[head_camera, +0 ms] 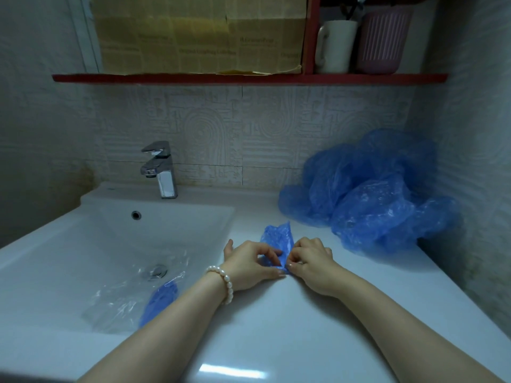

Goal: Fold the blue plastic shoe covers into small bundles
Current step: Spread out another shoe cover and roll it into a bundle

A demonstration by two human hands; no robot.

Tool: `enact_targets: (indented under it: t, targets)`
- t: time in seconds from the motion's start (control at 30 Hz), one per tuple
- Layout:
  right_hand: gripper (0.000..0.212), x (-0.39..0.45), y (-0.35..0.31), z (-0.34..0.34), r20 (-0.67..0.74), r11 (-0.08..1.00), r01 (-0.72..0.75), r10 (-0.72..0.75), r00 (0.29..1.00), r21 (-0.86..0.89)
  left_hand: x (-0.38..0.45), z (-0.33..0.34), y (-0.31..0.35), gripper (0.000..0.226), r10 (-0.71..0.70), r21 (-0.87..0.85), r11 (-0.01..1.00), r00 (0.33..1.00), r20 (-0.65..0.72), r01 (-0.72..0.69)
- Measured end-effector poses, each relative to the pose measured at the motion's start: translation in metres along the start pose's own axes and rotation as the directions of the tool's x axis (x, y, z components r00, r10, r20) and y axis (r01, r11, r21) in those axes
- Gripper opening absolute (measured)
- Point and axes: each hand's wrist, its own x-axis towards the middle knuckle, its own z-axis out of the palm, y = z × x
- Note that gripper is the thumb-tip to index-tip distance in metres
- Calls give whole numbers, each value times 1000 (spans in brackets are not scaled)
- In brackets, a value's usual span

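Note:
A partly folded blue plastic shoe cover point(277, 236) lies on the white counter point(276, 322) just right of the basin. My left hand point(249, 265), with a pearl bracelet at the wrist, pinches its near end from the left. My right hand point(311, 261) pinches the same end from the right, fingers curled over the plastic. A loose heap of unfolded blue shoe covers point(367, 197) sits at the back right corner. Another blue bundle point(159, 301) lies inside the basin on a clear plastic bag point(121, 299).
A white sink basin point(83, 244) with a chrome faucet point(161, 168) fills the left side. A red shelf point(249, 78) above holds cardboard, a white mug point(336, 45) and a pink ribbed cup point(383, 41). Tiled walls close in behind and at right.

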Motion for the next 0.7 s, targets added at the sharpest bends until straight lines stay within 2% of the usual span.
enact_targets:
  t: [0.13,0.2,0.37,0.47,0.57,0.7]
  targets:
    - [8,-6,1,-4,-85,998,45,-42,996,33,2,0,-2,24,10,-8,1000,999,-33,-10]
    - [12,-10,4,-9,-120,993,89,-80,990,77,4,1,-3,29,11,-1,1000,999,-37,-12]
    - [12,-7,4,-7,-131,991,123,-129,983,-54,5,2,-2,30,-1,-2,1000,998,-59,1]
    - [11,-4,0,-5,-83,994,77,-83,993,-71,2,1,-2,15,6,-9,1000,999,-50,-6]
    - [12,-1,1,-5,-10,1000,-9,9,1000,-25,1,1,-3,22,29,16,999,998,-60,-28]
    - [13,-1,3,-3,-30,1000,-6,6,1000,-10,3,4,-5,18,48,26,999,996,-73,-46]
